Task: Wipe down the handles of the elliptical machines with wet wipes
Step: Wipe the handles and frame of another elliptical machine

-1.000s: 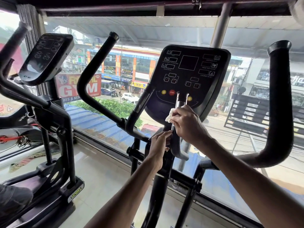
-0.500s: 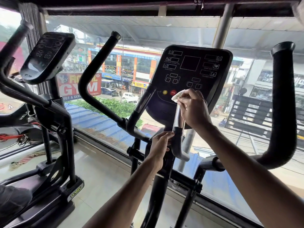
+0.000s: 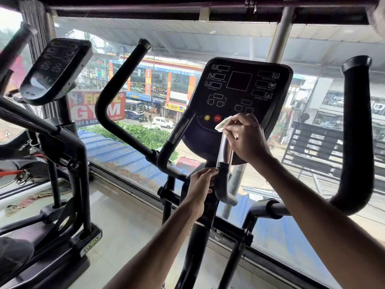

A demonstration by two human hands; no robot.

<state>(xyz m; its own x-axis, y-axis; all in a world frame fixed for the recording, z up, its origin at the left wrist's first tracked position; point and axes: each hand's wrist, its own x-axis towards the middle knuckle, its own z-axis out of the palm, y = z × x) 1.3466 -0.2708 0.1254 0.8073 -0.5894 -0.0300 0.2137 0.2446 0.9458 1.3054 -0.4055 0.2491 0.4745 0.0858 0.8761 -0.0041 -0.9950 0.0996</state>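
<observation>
Nearest us, our left hand point(image 3: 201, 184) is curling round the black foot of the short centre handle point(image 3: 224, 149), steadying it. Just above, our right hand point(image 3: 245, 138) is pinching the wet wipe point(image 3: 222, 124) between thumb and fingertips, holding it at the top of that handle's shiny metal section, in front of the console point(image 3: 239, 97). We are judging the wipe limp, light and damp, best bunched and wrapped round the tube. The tube itself is looking rigid, smooth and probably slick once wet. Farther out, the left swing handle point(image 3: 118, 80) and the right swing handle point(image 3: 356, 132) are standing untouched, and their padding is likely dragging more on a wipe.
</observation>
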